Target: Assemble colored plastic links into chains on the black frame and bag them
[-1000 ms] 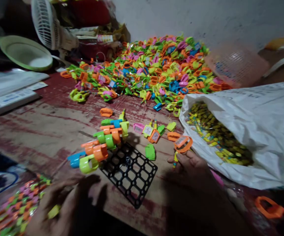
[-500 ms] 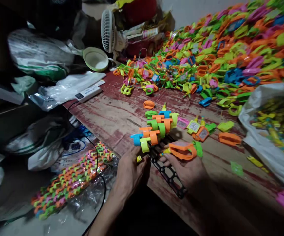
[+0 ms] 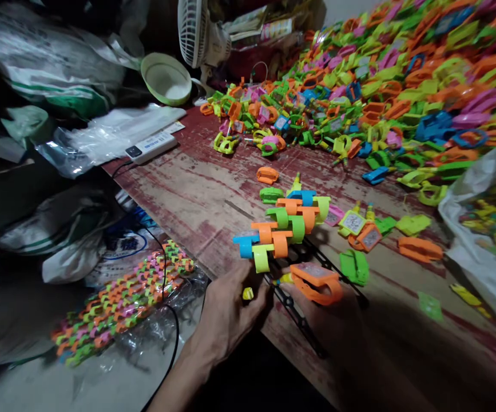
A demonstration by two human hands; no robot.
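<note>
My left hand (image 3: 230, 303) is closed at the left side of a black plastic rack (image 3: 301, 323), and a small yellow piece (image 3: 248, 293) sticks out between thumb and fingers. Whether it also grips the rack is hidden. My right hand (image 3: 320, 315), in shadow, pinches an orange toy watch (image 3: 316, 283) with a yellow tip that points at the rack. Toy watches in green, orange, blue and yellow stand in rows on the rack, among them a yellow one (image 3: 261, 258) beside my left fingertips. A green toy watch (image 3: 354, 267) lies right of the rack.
A big heap of coloured toy watches (image 3: 385, 109) covers the table's back. At right is a white sack (image 3: 466, 229) of yellow pieces. A fan (image 3: 193, 34), bowl (image 3: 166, 77) and power strip (image 3: 153, 149) stand behind. Bagged rows (image 3: 123, 303) lie below left.
The view has shifted slightly. My right hand has turned the orange toy watch so its face shows more, with its yellow tip nearer the rack. The green toy watch now shows clear of my hand.
</note>
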